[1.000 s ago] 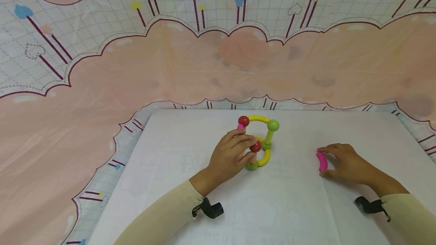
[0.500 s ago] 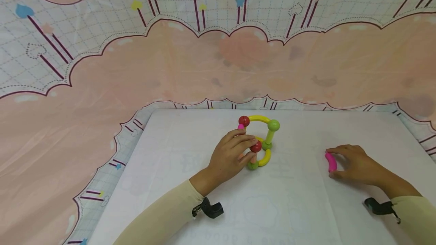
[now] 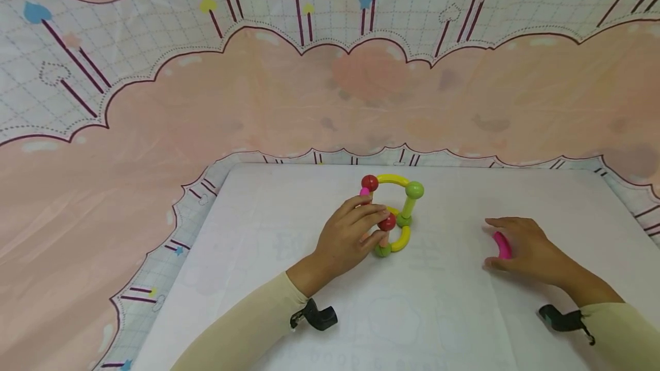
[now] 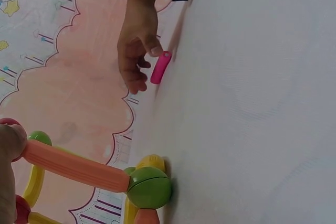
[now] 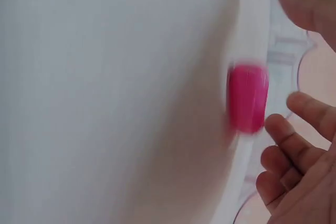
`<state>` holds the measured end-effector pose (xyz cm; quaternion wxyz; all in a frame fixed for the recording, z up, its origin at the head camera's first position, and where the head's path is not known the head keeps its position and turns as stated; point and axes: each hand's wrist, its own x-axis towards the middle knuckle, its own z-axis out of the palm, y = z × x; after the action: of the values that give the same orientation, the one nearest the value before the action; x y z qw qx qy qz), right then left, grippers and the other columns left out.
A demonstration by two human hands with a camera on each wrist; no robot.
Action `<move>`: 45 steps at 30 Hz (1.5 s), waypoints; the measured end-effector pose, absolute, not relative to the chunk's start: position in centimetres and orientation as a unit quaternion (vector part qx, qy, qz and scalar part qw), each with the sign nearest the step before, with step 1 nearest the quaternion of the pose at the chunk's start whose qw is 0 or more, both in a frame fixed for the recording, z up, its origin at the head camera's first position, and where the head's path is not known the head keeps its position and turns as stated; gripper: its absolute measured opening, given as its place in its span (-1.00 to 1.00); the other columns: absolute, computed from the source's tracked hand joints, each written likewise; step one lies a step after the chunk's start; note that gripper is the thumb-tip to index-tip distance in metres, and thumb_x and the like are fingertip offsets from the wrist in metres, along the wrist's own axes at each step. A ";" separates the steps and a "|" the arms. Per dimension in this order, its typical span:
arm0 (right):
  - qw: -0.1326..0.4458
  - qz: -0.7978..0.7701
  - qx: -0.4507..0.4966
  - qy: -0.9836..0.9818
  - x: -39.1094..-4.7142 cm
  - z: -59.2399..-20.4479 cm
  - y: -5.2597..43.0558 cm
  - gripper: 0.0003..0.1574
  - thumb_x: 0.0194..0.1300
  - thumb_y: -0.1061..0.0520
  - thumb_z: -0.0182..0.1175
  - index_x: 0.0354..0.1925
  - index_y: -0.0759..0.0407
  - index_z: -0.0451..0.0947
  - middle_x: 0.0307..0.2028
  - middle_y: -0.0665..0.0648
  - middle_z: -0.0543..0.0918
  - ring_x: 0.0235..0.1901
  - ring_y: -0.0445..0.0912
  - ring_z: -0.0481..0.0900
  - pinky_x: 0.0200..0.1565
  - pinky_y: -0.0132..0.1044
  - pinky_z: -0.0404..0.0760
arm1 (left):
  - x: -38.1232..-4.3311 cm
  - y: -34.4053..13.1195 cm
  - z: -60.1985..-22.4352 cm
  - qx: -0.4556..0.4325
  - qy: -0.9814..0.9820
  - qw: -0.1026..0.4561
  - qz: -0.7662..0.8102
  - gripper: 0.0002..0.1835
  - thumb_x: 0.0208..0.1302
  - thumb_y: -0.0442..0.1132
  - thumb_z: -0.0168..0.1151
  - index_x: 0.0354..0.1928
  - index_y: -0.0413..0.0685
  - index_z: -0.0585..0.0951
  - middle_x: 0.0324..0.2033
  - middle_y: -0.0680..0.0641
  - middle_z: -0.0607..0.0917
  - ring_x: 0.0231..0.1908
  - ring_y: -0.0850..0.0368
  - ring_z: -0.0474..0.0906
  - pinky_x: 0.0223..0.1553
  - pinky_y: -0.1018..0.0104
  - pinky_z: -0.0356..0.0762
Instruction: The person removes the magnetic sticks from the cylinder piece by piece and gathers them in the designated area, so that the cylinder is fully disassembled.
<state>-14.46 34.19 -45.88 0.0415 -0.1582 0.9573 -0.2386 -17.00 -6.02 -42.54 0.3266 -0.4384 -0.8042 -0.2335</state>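
My left hand (image 3: 346, 240) grips a small frame of magnetic sticks and balls at its red ball (image 3: 387, 221). Yellow curved sticks (image 3: 400, 240), a light green stick (image 3: 408, 207) and green balls (image 3: 414, 190) make up its visible right side; the hand covers part of the left. In the left wrist view, an orange stick (image 4: 79, 166) runs to a green ball (image 4: 149, 188) on the table. My right hand (image 3: 533, 249) is spread around a pink curved magnetic stick (image 3: 501, 245) lying on the table. Its fingers and thumb are apart from the stick in the right wrist view (image 5: 304, 161).
The white tabletop (image 3: 412, 314) carries both the frame and the pink stick. Beyond its back edge hangs a pink and white patterned cloth (image 3: 289, 102). Each wrist wears a black camera mount, one at the left sleeve (image 3: 315, 315), another at the right (image 3: 564, 318).
My right hand carried the pink stick a little to the right, then let go of it. Its fingers have spread and shifted slightly left. The left hand and frame have stayed still.
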 end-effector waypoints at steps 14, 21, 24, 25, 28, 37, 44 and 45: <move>0.048 -0.276 -0.202 0.938 -14.6 -46.5 27.8 0.13 0.08 -0.44 0.46 0.43 0.09 0.40 0.33 0.12 0.46 0.36 0.15 0.23 0.26 0.28 0.39 | -17.0 -6.8 -42.8 -0.436 -0.803 0.329 -0.239 -0.43 0.07 -0.12 0.63 0.11 -0.21 0.68 0.16 -0.13 0.68 0.29 -0.11 0.47 0.40 0.19 0.30; 0.048 -0.263 -0.185 0.946 -14.4 -46.0 25.2 0.04 0.10 -0.29 0.53 0.41 0.08 0.42 0.29 0.16 0.50 0.34 0.17 0.32 0.16 0.21 0.55 | -17.3 -8.0 -43.4 -0.408 -0.817 0.297 -0.279 -0.38 0.08 -0.13 0.63 0.15 -0.23 0.62 0.24 -0.17 0.57 0.32 -0.10 0.39 0.39 0.18 0.31; 0.058 -0.256 -0.173 0.949 -14.5 -46.0 24.3 0.06 0.09 -0.35 0.51 0.42 0.05 0.42 0.29 0.15 0.50 0.35 0.18 0.32 0.15 0.19 0.57 | -17.4 -8.5 -44.0 -0.378 -0.831 0.283 -0.295 -0.33 0.11 -0.13 0.60 0.20 -0.25 0.53 0.23 -0.20 0.50 0.30 -0.10 0.38 0.35 0.16 0.37; 0.063 -0.254 -0.170 0.950 -14.6 -46.1 24.0 0.06 0.09 -0.35 0.51 0.41 0.05 0.43 0.30 0.15 0.50 0.35 0.17 0.31 0.16 0.18 0.56 | -17.4 -8.7 -44.2 -0.365 -0.836 0.275 -0.304 -0.32 0.12 -0.13 0.59 0.22 -0.25 0.50 0.23 -0.20 0.48 0.29 -0.09 0.38 0.33 0.14 0.40; 0.074 -0.249 -0.169 0.951 -14.7 -46.3 23.3 0.05 0.10 -0.37 0.49 0.40 0.07 0.45 0.30 0.16 0.50 0.36 0.19 0.29 0.20 0.20 0.52 | -17.3 -9.1 -44.9 -0.326 -0.849 0.241 -0.338 -0.28 0.16 -0.12 0.56 0.25 -0.24 0.41 0.21 -0.19 0.45 0.24 -0.05 0.41 0.22 0.06 0.53; 0.105 -0.250 -0.172 0.947 -15.1 -46.7 21.5 0.14 0.11 -0.39 0.47 0.47 0.10 0.35 0.37 0.18 0.44 0.40 0.20 0.25 0.28 0.23 0.42 | -18.0 -9.8 -46.5 -0.224 -0.915 0.064 -0.330 -0.16 0.17 0.00 0.56 0.40 -0.15 0.39 0.32 -0.11 0.49 0.36 -0.03 0.35 0.38 0.04 0.32; 0.112 -0.258 -0.178 0.943 -15.5 -46.8 20.6 0.18 0.14 -0.36 0.47 0.50 0.16 0.28 0.40 0.20 0.40 0.42 0.20 0.24 0.33 0.24 0.35 | -19.2 -9.2 -47.5 -0.180 -0.936 -0.046 -0.299 -0.21 0.18 0.04 0.52 0.40 -0.10 0.48 0.27 -0.08 0.57 0.39 -0.08 0.32 0.40 -0.05 0.24; 0.112 -0.257 -0.180 0.943 -15.6 -46.8 20.5 0.18 0.14 -0.36 0.47 0.51 0.16 0.27 0.40 0.20 0.40 0.42 0.20 0.24 0.33 0.24 0.34 | -19.2 -9.2 -47.5 -0.184 -0.936 -0.046 -0.295 -0.25 0.18 0.04 0.51 0.37 -0.09 0.52 0.25 -0.07 0.60 0.39 -0.09 0.32 0.40 -0.08 0.22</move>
<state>-15.58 20.52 -46.83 0.1118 -0.1795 0.9429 -0.2573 -19.25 -9.16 -47.48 -0.0465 -0.1839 -0.9365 -0.2949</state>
